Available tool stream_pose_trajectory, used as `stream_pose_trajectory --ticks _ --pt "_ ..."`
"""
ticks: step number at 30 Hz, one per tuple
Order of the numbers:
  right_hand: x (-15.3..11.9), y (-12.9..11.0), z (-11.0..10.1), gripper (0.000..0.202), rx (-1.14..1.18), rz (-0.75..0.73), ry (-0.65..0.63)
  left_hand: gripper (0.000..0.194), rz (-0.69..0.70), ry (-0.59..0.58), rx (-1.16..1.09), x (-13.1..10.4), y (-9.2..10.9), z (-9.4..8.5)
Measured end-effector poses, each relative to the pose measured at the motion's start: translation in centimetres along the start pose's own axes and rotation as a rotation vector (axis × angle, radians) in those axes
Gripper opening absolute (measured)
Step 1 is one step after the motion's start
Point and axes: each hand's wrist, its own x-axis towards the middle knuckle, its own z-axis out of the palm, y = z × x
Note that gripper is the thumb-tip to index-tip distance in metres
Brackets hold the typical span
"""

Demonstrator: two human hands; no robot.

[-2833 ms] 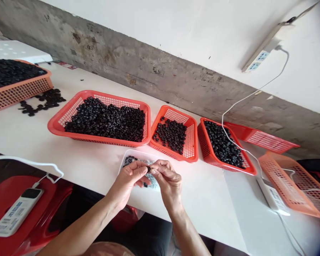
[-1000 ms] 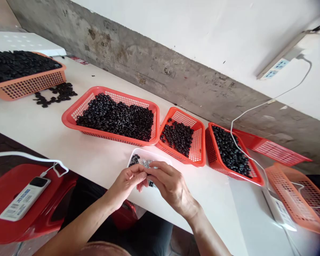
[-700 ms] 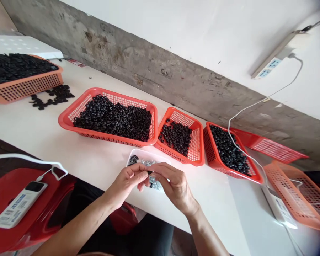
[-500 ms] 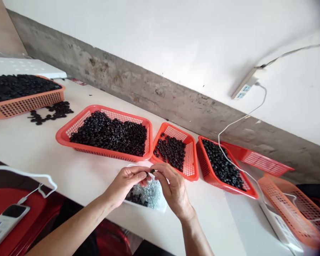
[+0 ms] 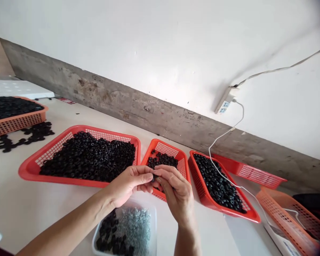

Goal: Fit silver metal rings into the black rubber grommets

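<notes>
My left hand (image 5: 130, 183) and my right hand (image 5: 174, 188) meet at the fingertips, both closed on a small black part (image 5: 154, 177). Their fingers cover much of it. Below them sits a clear plastic tub (image 5: 155, 227) with black pieces (image 5: 108, 227) on its left side and shiny silver pieces (image 5: 136, 227) on its right. Behind my left hand is a large red basket (image 5: 29, 170) of black rings (image 5: 90, 156). A smaller red basket (image 5: 185, 165), partly hidden by my hands, holds more black parts.
At right stands a red basket (image 5: 202, 195) of black parts, a white cable (image 5: 224, 172) lying across it. Farther right are an orange basket (image 5: 285, 217) and a power strip (image 5: 285, 245). An orange basket (image 5: 29, 119) and loose black pieces (image 5: 40, 131) are at left.
The view has shifted, so the baskets and tub sit lower in the picture and more of the tub shows. The hands stay together, their fingertips now closer around the black part.
</notes>
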Motion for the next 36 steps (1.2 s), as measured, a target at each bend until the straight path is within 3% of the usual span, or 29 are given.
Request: stream_pose_trajectory --ticks 4,11,19,26,36 --pt "0.1 0.9 -1.0 0.029 0.029 0.021 0.026 0.028 0.028 -0.069 0.039 1.9 0.2 0.5" --pt "0.2 1.9 -1.2 0.024 0.026 0.08 0.051 0.027 0.023 -0.062 0.047 3.2 -0.2 0.5" --pt "0.0 3.1 -0.8 0.021 0.072 0.145 0.139 0.036 0.004 0.024 -0.055 4.0 -0.9 0.2" --pt "0.5 2.2 -0.4 0.02 -0.019 0.155 0.065 0.035 0.022 0.063 -0.028 4.1 -1.0 0.3" --pt "-0.2 2.5 0.3 0.025 -0.269 0.102 0.131 0.037 0.062 0.114 -0.013 4.5 -1.7 0.3"
